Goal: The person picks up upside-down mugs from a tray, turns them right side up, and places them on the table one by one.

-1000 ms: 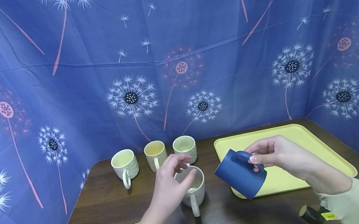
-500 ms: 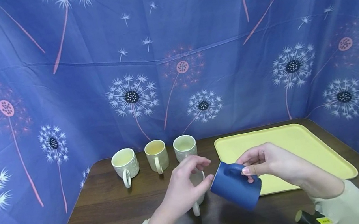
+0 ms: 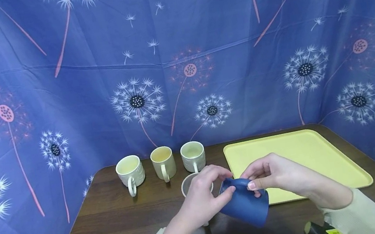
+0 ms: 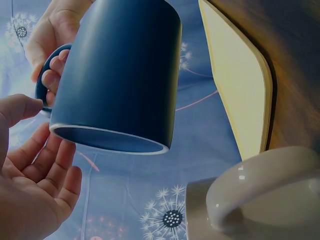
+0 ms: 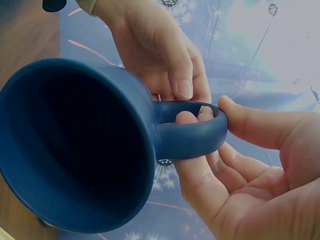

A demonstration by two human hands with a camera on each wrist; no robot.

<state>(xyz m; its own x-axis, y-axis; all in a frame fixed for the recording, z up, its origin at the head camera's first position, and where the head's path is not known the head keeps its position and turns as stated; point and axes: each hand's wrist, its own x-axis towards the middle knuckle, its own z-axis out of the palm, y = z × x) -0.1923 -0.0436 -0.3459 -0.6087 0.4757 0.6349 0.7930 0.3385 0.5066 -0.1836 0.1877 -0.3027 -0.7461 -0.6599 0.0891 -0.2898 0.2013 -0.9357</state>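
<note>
A blue mug (image 3: 245, 207) is held tilted above the table, its mouth turned towards the right wrist camera and its base towards my left hand. My right hand (image 3: 282, 175) grips its handle (image 5: 192, 140), with fingers through the loop. My left hand (image 3: 204, 200) is at the base end, thumb and fingers spread and loosely bent. In the left wrist view, its thumb is close to the handle's lower end and its fingertips are beside the base rim; firm contact cannot be made out. Behind the left hand, a grey-white mug (image 4: 265, 195) is partly hidden.
Three pale mugs stand in a row at the back: a left mug (image 3: 131, 173), a middle mug (image 3: 163, 164) and a right mug (image 3: 194, 157). A yellow tray (image 3: 301, 155) lies on the right of the wooden table (image 3: 109, 227). A patterned blue cloth (image 3: 168, 53) hangs behind.
The blue mug and right hand have moved left and slightly lower. My left hand has moved right, from over the grey-white mug to the blue mug.
</note>
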